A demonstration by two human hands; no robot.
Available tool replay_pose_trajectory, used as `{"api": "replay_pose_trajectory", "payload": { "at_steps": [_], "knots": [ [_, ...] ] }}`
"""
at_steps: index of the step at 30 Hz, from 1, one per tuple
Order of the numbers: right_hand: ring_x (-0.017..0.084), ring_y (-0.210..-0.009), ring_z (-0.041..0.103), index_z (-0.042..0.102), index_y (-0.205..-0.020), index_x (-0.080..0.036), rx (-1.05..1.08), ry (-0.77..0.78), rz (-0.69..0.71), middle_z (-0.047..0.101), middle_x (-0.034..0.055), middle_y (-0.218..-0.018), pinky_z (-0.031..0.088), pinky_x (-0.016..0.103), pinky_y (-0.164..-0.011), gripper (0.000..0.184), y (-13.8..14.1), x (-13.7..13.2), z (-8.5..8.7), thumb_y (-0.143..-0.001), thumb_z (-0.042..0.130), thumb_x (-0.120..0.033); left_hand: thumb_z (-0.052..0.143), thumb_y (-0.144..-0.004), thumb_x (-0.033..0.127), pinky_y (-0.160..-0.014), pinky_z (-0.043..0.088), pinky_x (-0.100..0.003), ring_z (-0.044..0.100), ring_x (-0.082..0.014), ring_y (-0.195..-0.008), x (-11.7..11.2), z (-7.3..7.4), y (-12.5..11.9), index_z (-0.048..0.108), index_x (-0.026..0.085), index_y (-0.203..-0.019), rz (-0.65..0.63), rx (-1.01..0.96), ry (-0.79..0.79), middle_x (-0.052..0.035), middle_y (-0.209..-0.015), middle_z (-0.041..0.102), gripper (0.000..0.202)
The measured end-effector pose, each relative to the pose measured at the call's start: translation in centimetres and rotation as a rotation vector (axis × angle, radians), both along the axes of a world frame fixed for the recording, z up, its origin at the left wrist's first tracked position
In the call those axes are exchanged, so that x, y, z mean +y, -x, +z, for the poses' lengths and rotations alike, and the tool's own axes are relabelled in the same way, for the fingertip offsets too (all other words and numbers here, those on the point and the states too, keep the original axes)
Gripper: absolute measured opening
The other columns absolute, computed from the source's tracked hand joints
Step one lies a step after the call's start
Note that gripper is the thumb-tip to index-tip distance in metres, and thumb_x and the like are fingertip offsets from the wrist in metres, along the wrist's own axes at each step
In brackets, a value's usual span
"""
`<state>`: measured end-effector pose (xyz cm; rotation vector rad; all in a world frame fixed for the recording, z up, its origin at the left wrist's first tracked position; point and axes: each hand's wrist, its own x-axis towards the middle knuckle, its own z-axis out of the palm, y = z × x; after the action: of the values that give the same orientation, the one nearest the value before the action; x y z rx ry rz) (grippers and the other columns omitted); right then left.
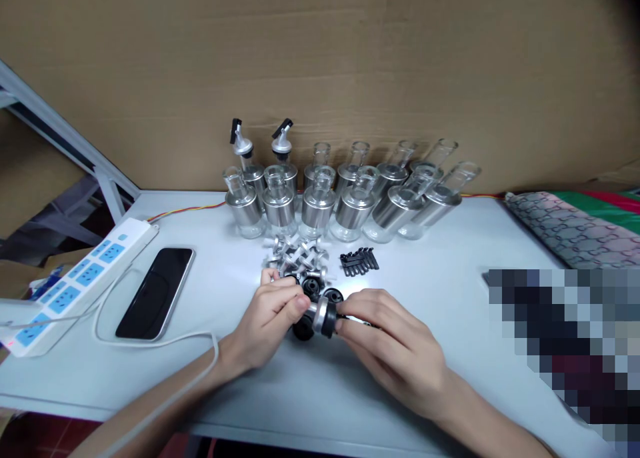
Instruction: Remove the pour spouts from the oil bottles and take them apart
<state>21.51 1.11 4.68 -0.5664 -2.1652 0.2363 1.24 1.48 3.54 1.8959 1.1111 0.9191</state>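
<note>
Both my hands meet at the table's middle on one small spout cap (323, 317), silver with a black ring. My left hand (270, 318) pinches its silver end with thumb and fingers. My right hand (390, 341) grips the black end, fingers curled. Just behind lie loose black rings (313, 287), a heap of silver spout parts (297, 255) and a small pile of black stoppers (359, 261). Further back stand two rows of glass bottles with silver sleeves (317, 208); two at the back left carry fitted spouts (239, 140).
A white power strip with blue sockets (75, 281) and a dark phone (156, 291) on a white cable lie at the left. Patterned fabric (570, 228) lies at the right edge. Cardboard (320, 65) walls the back of the white table (450, 258).
</note>
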Motion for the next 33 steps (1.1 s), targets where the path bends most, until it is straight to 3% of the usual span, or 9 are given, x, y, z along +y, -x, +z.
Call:
{"api": "replay_pose_trajectory", "payload": {
  "at_steps": [4, 7, 12, 17, 20, 22, 25, 28, 33],
  "knots": [
    [0.018, -0.087, 0.061, 0.060, -0.092, -0.016, 0.005, -0.045, -0.016, 0.067, 0.0083, -0.087, 0.054, 0.033, -0.073, 0.016, -0.3, -0.2, 0.4, -0.089, 0.048, -0.006, 0.025, -0.094, 0.062, -0.069, 0.033, -0.032, 0.034, -0.0118, -0.052, 0.1, -0.2, 0.2, 0.031, 0.019, -0.052, 0.020, -0.094, 0.144, 0.0040, -0.049, 0.035, 0.060],
    [0.016, -0.084, 0.063, 0.059, -0.095, -0.020, -0.006, -0.022, -0.052, 0.067, 0.0068, -0.088, 0.055, 0.029, -0.071, 0.022, -0.7, -0.3, 0.7, -0.087, 0.048, -0.003, 0.027, -0.094, 0.060, -0.059, 0.035, -0.029, 0.036, -0.0124, -0.052, 0.5, -0.2, 0.5, 0.037, 0.020, -0.057, 0.187, -0.206, 0.201, 0.0033, -0.051, 0.038, 0.055],
    [0.016, -0.084, 0.066, 0.060, -0.099, -0.024, -0.022, 0.009, -0.189, 0.066, 0.0074, -0.093, 0.055, 0.026, -0.067, 0.033, -0.7, -0.5, 0.3, -0.081, 0.049, 0.001, 0.049, -0.089, 0.049, -0.059, 0.038, -0.024, 0.046, -0.0118, -0.062, 1.9, -0.2, 0.8, 0.056, 0.017, -0.086, 0.352, -0.233, 0.168, 0.0025, -0.065, 0.049, 0.033],
    [0.015, -0.082, 0.065, 0.059, -0.099, -0.021, -0.030, 0.003, -0.154, 0.066, 0.0081, -0.091, 0.056, 0.025, -0.068, 0.032, -0.4, -0.4, 0.2, -0.079, 0.050, 0.002, 0.058, -0.084, 0.036, -0.064, 0.044, -0.024, 0.053, -0.0116, -0.066, 2.9, -0.8, 1.3, 0.059, 0.015, -0.109, 0.384, -0.235, 0.217, -0.0002, -0.076, 0.060, 0.033],
    [0.016, -0.082, 0.065, 0.059, -0.099, -0.021, -0.040, 0.000, -0.149, 0.066, 0.0084, -0.091, 0.056, 0.025, -0.069, 0.031, -0.5, -0.5, 0.3, -0.079, 0.050, 0.002, 0.057, -0.084, 0.036, -0.074, 0.050, -0.028, 0.060, -0.0124, -0.072, 3.3, -1.2, 1.5, 0.056, 0.014, -0.116, 0.378, -0.288, 0.242, -0.0071, -0.100, 0.067, 0.039],
    [0.015, -0.082, 0.065, 0.060, -0.099, -0.021, -0.038, 0.000, -0.147, 0.066, 0.0080, -0.091, 0.056, 0.025, -0.068, 0.031, -0.5, -0.5, 0.3, -0.081, 0.049, 0.000, 0.058, -0.084, 0.035, -0.083, 0.051, -0.032, 0.065, -0.0159, -0.087, 3.3, -1.3, 1.4, 0.051, 0.015, -0.123, 0.360, -0.349, 0.257, -0.0123, -0.123, 0.061, 0.045],
    [0.016, -0.083, 0.066, 0.061, -0.101, -0.021, -0.033, 0.014, -0.146, 0.066, 0.0084, -0.093, 0.056, 0.025, -0.068, 0.031, -0.5, -0.5, 0.2, -0.082, 0.049, 0.000, 0.058, -0.084, 0.031, -0.094, 0.048, -0.035, 0.061, -0.0214, -0.111, 3.3, -1.4, 1.3, 0.048, 0.016, -0.126, 0.324, -0.399, 0.259, -0.0137, -0.134, 0.053, 0.045],
    [0.017, -0.086, 0.066, 0.061, -0.105, -0.021, -0.023, 0.055, -0.170, 0.066, 0.0095, -0.096, 0.057, 0.027, -0.070, 0.031, -0.3, -0.4, 0.2, -0.083, 0.050, -0.002, 0.053, -0.089, 0.028, -0.096, 0.048, -0.036, 0.059, -0.0211, -0.115, 3.0, -1.5, 1.3, 0.051, 0.017, -0.120, 0.293, -0.315, 0.176, -0.0115, -0.127, 0.057, 0.033],
    [0.018, -0.088, 0.066, 0.057, -0.109, -0.020, 0.020, 0.163, -0.251, 0.066, 0.0088, -0.095, 0.056, 0.030, -0.076, 0.028, 0.0, 0.1, 0.0, -0.086, 0.053, -0.006, 0.043, -0.094, 0.020, -0.095, 0.045, -0.035, 0.056, -0.0179, -0.109, 2.5, -1.3, 1.6, 0.058, 0.017, -0.103, 0.227, 0.048, -0.252, -0.0088, -0.111, 0.060, 0.018]
  ]
}}
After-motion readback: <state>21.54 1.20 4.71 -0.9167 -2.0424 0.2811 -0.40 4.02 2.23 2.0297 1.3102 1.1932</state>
